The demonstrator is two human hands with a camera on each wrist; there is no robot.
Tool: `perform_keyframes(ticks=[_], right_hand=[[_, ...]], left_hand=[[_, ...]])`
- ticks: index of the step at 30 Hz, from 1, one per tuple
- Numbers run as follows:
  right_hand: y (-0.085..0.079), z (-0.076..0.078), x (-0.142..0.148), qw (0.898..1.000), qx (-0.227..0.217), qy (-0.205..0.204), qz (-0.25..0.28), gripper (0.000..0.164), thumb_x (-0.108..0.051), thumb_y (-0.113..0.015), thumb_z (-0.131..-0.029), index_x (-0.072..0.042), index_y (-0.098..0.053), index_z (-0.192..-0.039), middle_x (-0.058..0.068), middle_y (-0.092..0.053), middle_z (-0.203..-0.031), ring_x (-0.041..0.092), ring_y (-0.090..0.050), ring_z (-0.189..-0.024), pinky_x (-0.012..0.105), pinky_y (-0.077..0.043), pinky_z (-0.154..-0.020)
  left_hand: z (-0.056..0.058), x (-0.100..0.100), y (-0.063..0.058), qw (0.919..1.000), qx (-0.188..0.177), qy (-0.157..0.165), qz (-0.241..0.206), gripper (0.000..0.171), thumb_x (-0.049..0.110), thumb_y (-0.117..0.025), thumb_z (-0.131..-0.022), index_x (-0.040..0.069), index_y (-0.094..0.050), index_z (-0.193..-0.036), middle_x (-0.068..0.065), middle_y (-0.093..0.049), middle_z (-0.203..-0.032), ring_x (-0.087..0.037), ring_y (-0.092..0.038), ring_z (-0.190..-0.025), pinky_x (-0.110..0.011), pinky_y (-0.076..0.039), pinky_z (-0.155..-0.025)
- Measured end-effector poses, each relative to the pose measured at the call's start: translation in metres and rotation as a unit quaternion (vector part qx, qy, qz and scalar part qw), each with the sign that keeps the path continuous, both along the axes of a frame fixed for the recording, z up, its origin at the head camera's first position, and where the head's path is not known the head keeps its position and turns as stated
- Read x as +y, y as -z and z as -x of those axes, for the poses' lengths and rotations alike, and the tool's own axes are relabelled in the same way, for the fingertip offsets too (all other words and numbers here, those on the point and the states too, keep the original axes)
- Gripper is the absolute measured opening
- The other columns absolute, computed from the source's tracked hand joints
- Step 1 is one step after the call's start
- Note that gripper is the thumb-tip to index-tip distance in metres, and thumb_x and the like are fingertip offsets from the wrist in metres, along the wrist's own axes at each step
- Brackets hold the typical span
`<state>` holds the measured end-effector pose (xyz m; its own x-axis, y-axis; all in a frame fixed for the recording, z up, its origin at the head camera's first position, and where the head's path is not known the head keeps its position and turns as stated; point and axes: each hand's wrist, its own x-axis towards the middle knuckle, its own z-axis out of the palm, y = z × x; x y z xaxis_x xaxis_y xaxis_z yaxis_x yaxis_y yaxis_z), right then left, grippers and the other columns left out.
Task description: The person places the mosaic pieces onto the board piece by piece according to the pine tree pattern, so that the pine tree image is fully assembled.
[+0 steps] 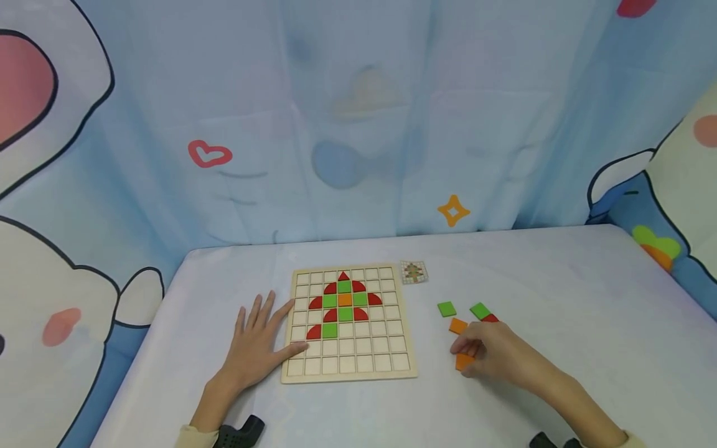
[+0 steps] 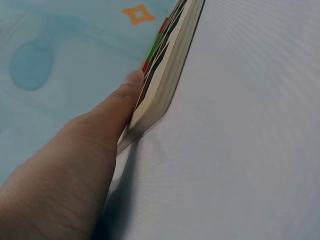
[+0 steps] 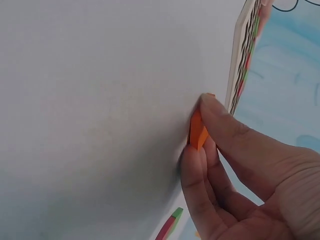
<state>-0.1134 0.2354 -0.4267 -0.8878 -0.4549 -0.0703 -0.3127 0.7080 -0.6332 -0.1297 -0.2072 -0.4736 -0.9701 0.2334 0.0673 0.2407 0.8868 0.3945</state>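
Note:
A pale wooden grid board (image 1: 381,362) lies on the table with red, green and orange pieces set in a tree-like shape. My left hand (image 1: 253,351) rests spread at the board's left edge, thumb and index finger over the frame. In the left wrist view the thumb (image 2: 125,97) presses on the board's rim. To the board's right, my right hand (image 1: 495,351) pinches an orange square tile (image 3: 198,131) between thumb and fingertips, low over the table. Just beyond this hand lie another orange tile (image 1: 457,325), two green tiles (image 1: 446,308) and a red piece (image 1: 490,318), partly hidden.
A small pattern card (image 1: 414,272) showing a tree lies by the board's upper right corner. The white-covered table (image 1: 560,280) ends at a blue cartoon-print curtain (image 1: 358,155) behind and on both sides.

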Motion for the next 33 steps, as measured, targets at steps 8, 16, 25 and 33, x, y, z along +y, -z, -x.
perform_keyframes(ticks=[8,16,25,33], right_hand=[[-0.002,0.006,-0.003,0.999,-0.045,0.027,0.005,0.030,0.000,-0.095,-0.068,-0.008,-0.076,-0.089,-0.005,-0.065,-0.080,0.011,-0.058,-0.073,0.022,-0.054,-0.063],[0.001,0.005,-0.004,0.999,-0.005,0.021,0.045,0.031,0.001,-0.095,-0.068,-0.010,-0.074,-0.088,-0.006,-0.066,-0.085,0.005,-0.057,-0.074,0.023,-0.054,-0.065],[-0.008,0.012,-0.037,0.998,0.039,-0.011,0.057,0.026,0.003,-0.091,-0.074,-0.014,-0.075,-0.085,-0.011,-0.068,-0.084,0.005,-0.059,-0.076,0.023,-0.056,-0.067],[-0.019,0.029,-0.097,0.993,0.065,-0.040,0.095,0.018,0.004,-0.087,-0.081,-0.007,-0.079,-0.091,-0.007,-0.069,-0.086,0.007,-0.062,-0.078,0.022,-0.059,-0.070]], left_hand=[[0.001,-0.001,0.001,1.0000,0.002,-0.001,0.000,0.090,0.067,-0.065,-0.091,0.019,-0.040,-0.163,-0.020,-0.019,-0.172,-0.044,-0.006,-0.160,-0.068,0.000,-0.124],[0.001,-0.003,0.002,1.0000,0.008,-0.004,-0.004,0.089,0.066,-0.065,-0.091,0.019,-0.041,-0.162,-0.020,-0.020,-0.172,-0.044,-0.007,-0.160,-0.068,-0.001,-0.124],[0.000,-0.004,0.004,1.0000,0.005,-0.006,0.000,0.089,0.067,-0.065,-0.091,0.019,-0.042,-0.162,-0.020,-0.021,-0.172,-0.045,-0.008,-0.160,-0.069,-0.002,-0.124],[0.003,-0.003,0.007,0.9998,0.017,-0.005,-0.001,0.090,0.068,-0.065,-0.090,0.020,-0.042,-0.162,-0.019,-0.021,-0.172,-0.044,-0.008,-0.160,-0.068,-0.001,-0.124]])
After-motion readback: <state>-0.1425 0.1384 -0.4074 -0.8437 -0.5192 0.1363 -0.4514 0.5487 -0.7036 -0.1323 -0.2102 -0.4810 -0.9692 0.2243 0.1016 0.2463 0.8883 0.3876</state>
